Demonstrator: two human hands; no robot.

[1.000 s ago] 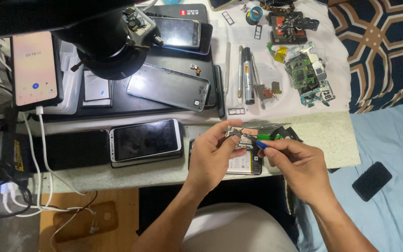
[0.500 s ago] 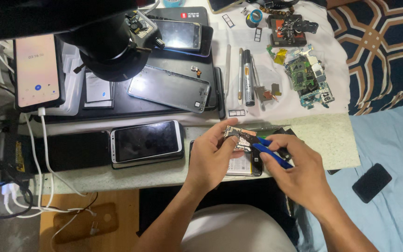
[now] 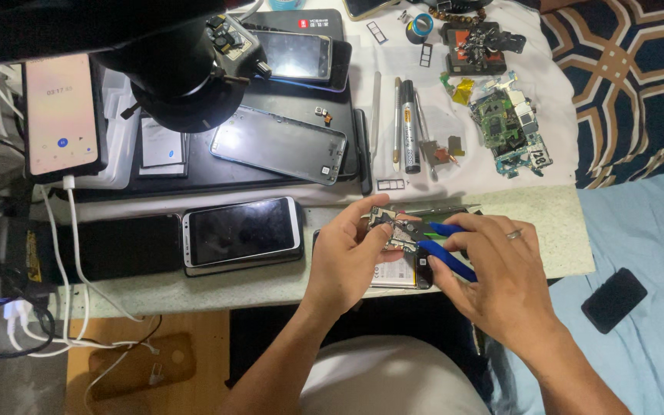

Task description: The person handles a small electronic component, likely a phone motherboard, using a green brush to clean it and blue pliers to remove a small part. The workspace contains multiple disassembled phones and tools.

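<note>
1. A small white card with a blue dot [image 3: 161,147] lies in the upper left of the frame, under the black microscope head [image 3: 182,77]. A yellow foil scrap [image 3: 461,91] sits upper right, beside a green circuit board [image 3: 505,127] that carries a small white sticker.
2. At far left a lit pink-screened phone [image 3: 61,115] stands plugged into a white cable [image 3: 71,246]. A silver-edged phone with a dark screen [image 3: 241,230] lies left of centre on the pale speckled table [image 3: 555,230]. A back-cover panel [image 3: 280,144] rests on the dark mat above it, with a row of pens and tweezers [image 3: 405,127] to its right. A black phone [image 3: 613,300] lies on the blue fabric at lower right.
3. The opened phone [image 3: 397,265] lies at the centre, partly hidden by both hands.
4. The left hand [image 3: 343,257] pinches a small metal board piece [image 3: 392,228] between thumb and fingertips, just above the opened phone.
5. The right hand [image 3: 501,280] is curled round blue-handled pliers [image 3: 447,250], their tips touching the piece.
</note>
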